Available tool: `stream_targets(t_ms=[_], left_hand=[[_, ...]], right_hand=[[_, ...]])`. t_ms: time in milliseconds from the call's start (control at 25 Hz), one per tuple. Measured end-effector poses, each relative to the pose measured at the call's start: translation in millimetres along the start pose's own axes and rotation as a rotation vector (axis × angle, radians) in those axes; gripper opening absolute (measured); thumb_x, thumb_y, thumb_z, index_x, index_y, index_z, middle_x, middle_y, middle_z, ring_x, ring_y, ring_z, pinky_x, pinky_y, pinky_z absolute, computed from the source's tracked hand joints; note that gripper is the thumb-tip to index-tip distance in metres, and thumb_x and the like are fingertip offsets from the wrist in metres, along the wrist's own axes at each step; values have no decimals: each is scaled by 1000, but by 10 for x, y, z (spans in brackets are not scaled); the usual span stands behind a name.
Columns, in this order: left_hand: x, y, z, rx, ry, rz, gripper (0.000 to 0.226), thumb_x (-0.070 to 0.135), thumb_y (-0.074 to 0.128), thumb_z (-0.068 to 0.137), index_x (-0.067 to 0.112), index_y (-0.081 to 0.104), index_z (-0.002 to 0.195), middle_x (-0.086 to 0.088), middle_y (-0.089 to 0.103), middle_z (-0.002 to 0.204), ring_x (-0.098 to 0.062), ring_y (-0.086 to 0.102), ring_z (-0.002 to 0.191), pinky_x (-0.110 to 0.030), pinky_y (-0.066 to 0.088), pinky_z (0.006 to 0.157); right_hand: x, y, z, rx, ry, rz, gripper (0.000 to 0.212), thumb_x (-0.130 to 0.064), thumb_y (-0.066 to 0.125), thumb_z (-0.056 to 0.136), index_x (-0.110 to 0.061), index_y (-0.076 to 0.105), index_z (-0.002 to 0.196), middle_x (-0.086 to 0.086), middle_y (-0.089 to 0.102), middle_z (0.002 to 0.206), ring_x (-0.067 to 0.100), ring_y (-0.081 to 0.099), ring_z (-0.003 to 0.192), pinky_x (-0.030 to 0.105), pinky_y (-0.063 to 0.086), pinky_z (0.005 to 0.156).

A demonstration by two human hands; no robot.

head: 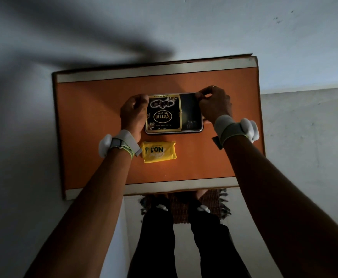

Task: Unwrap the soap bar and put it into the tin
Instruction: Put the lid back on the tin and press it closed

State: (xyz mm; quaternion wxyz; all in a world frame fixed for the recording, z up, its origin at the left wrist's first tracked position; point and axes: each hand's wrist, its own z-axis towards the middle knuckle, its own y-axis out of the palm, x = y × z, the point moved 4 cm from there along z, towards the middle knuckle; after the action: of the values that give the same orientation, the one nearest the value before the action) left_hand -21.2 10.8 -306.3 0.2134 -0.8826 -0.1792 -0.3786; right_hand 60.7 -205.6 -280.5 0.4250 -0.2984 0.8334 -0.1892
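We see orange table point(96, 117) w/ pale edge strips, black-gold tin point(164, 114), yellow soap wrapper point(159, 151) w/ black lettering, white wristbands point(223, 125).

Dim overall, forearms nearly black. Broad soft shadow point(87, 45) across the upper left wall. Wide-angle bending at edges; glare on tin point(191, 112).

I see an orange tabletop point(96, 121) with pale strips along its far and near edges, set against a grey wall point(224, 27). A dark fringed woven mat point(181, 205) lies below.
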Motion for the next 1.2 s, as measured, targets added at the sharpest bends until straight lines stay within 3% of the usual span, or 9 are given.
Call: stream_targets(t_ms=[80, 200, 400, 600, 720, 880, 960, 1040, 1200], left_hand=[[12, -27, -43, 8, -16, -9, 15, 39, 63, 89, 28, 67, 99, 1, 69, 106, -23, 67, 102, -37, 53, 79], [10, -129, -167, -59, -63, 36, 20, 35, 64, 90, 27, 65, 108, 7, 67, 105, -17, 65, 96, -33, 53, 75], [-197, -232, -409, -202, -228, 102, 41, 3, 67, 85, 19, 55, 121, 4, 65, 107, -14, 64, 96, -34, 58, 77], [-285, -138, -434, -13, -155, 120, 34, 4, 64, 87, 19, 54, 116, 7, 61, 96, -14, 63, 86, -32, 57, 69], [-309, -115, -468, 35, -66, 190, 36, 7, 66, 84, 18, 56, 116, -1, 67, 102, -24, 66, 95, -42, 59, 82], [-315, -168, -509, 30, 4, 190, 35, 12, 70, 83, 16, 58, 116, -7, 69, 110, -22, 67, 99, -36, 58, 79], [-392, -256, -564, -9, 7, 134, 45, 21, 73, 83, 16, 55, 124, -6, 65, 117, -18, 64, 102, -26, 54, 77], [-593, -347, -671, 19, -36, 188, 62, 34, 75, 80, 17, 47, 133, -2, 55, 125, -17, 57, 108, -28, 51, 84], [-1012, -219, -982, 46, -59, 275, 61, 22, 79, 77, 12, 47, 128, -11, 54, 125, -22, 58, 103, -28, 52, 81]], right_hand=[[67, 4, -75, -35, -9, 46, 12, -45, 62, 90, -36, 63, 98, 4, 74, 100, 28, 74, 81, 50, 64, 72], [260, 40, -256, -95, 11, 10, 46, -62, 52, 87, -31, 60, 120, 4, 74, 108, 30, 73, 88, 53, 62, 79], [535, 171, -495, -207, 75, -80, 51, -45, 61, 93, -24, 52, 138, 7, 73, 100, 29, 74, 77, 50, 63, 77], [552, 212, -459, -147, 103, -82, 58, -48, 64, 86, -24, 55, 137, 11, 75, 108, 34, 74, 83, 50, 61, 84], [579, 226, -467, -140, 115, -70, 63, -54, 63, 81, -26, 54, 137, 11, 73, 115, 39, 72, 90, 53, 60, 84], [588, 214, -526, -105, 69, -2, 56, -47, 65, 89, -22, 54, 139, 7, 76, 101, 29, 72, 71, 50, 63, 75], [643, 189, -578, -78, 65, 46, 68, -62, 62, 83, -22, 54, 137, 5, 76, 97, 26, 73, 73, 51, 63, 74], [774, 183, -659, -56, 86, 82, 80, -76, 55, 74, -23, 57, 133, 3, 76, 99, 26, 74, 81, 52, 63, 76], [1034, 355, -926, -149, 75, 192, 52, -51, 60, 92, -17, 59, 131, 7, 74, 108, 23, 73, 78, 45, 63, 74]])
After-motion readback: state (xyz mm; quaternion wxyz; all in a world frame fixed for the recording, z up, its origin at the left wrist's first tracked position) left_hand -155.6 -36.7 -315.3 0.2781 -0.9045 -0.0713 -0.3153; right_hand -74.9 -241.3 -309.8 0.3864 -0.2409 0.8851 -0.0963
